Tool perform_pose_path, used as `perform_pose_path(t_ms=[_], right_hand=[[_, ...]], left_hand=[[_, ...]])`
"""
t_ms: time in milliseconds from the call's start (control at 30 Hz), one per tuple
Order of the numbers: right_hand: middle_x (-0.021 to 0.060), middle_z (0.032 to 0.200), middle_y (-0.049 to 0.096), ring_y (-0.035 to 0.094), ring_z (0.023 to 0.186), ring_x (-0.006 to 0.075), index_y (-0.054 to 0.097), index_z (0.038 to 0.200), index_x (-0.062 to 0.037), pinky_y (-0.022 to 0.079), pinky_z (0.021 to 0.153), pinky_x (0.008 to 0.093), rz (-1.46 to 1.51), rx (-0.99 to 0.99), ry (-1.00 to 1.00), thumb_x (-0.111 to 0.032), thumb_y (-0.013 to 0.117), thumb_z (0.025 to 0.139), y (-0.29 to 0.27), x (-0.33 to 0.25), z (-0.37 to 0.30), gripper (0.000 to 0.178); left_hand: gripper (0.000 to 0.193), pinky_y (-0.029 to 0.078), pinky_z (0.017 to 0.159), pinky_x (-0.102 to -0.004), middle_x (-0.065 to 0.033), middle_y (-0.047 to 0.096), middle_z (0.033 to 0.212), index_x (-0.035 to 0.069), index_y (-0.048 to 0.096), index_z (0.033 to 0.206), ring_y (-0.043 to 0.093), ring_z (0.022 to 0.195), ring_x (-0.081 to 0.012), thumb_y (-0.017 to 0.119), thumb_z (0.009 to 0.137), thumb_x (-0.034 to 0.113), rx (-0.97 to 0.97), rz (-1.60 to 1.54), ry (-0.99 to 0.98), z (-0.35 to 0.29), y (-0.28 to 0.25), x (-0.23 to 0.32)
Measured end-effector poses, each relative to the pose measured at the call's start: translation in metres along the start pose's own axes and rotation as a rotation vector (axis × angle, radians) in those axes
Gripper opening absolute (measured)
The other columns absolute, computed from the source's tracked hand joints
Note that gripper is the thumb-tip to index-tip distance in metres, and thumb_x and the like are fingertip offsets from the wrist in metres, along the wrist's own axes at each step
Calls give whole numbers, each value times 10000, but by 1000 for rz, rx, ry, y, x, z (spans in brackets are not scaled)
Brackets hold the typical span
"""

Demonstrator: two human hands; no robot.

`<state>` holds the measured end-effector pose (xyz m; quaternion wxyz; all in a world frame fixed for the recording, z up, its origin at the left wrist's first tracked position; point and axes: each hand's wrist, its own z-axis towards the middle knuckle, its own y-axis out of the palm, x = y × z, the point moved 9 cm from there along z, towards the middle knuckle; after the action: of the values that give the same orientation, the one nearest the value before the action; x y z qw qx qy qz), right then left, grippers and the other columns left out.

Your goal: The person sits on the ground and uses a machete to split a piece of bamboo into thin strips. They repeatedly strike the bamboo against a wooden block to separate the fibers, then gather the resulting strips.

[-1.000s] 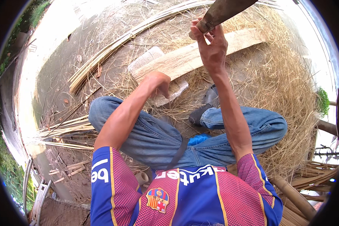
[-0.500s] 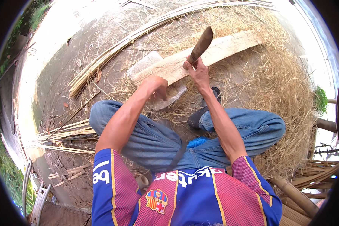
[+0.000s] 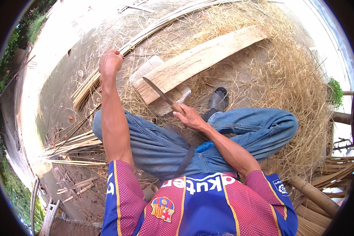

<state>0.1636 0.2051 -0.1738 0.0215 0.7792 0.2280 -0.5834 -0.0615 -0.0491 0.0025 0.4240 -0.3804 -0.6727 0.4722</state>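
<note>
My right hand (image 3: 188,117) is closed around the wooden handle of a large knife (image 3: 158,89). Its dark blade points up and left over the near end of a wooden plank (image 3: 200,59). That plank lies at a slant, its left end resting on a pale stone block (image 3: 148,67). Out to the far left, my left hand (image 3: 111,62) has its fingers curled at a long bundle of split bamboo strips (image 3: 147,31). The fingertips partly cover the strips there.
Thin shavings (image 3: 281,86) cover the ground around the plank, thickest on the right. More bamboo strips (image 3: 76,143) lie by my left knee. A thick bamboo pole (image 3: 314,196) is at the lower right. My sandalled foot (image 3: 218,99) is near the plank.
My left hand has left the plank's near end and reached forward and left to the strips. My right hand has drawn the knife back toward me, its blade now turned left.
</note>
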Motion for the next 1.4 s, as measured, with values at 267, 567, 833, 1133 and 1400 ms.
perform_pose_path(t_ms=[267,567,833,1133,1400], right_hand=[[17,683,496,507,483,104,434,970,-65,430,380,260,759,1171,136,-311,550,1030,-208,114,-22,278],[71,710,593,550,521,125,602,957,-32,439,480,319,166,529,56,-370,628,967,-110,22,15,339],[-22,739,537,512,533,64,568,946,-109,412,436,220,448,476,181,-376,640,986,-122,59,24,280],[71,713,570,548,521,152,543,1001,-8,441,431,293,222,1107,302,-311,648,942,-260,147,0,326],[202,790,690,675,651,328,637,994,59,539,604,429,-328,1045,460,-282,699,797,-287,245,35,398]], left_hand=[[371,540,840,-398,-131,736,1117,153,679,1284,680,798,-189,650,954,320,-320,55,199,5,51,17],[358,556,801,-397,-95,754,1048,81,702,1211,731,877,-195,615,966,328,-630,-68,295,-26,85,57],[395,597,789,-352,-124,740,1081,70,674,1251,726,886,-221,608,967,338,-590,97,331,-14,94,31],[338,521,963,-412,-82,731,1115,130,714,1205,679,1051,-239,594,985,358,-158,-191,433,-66,-30,73],[358,587,889,-416,-158,733,1069,52,710,1138,721,948,-258,594,997,360,406,-933,721,-153,-154,-22]])
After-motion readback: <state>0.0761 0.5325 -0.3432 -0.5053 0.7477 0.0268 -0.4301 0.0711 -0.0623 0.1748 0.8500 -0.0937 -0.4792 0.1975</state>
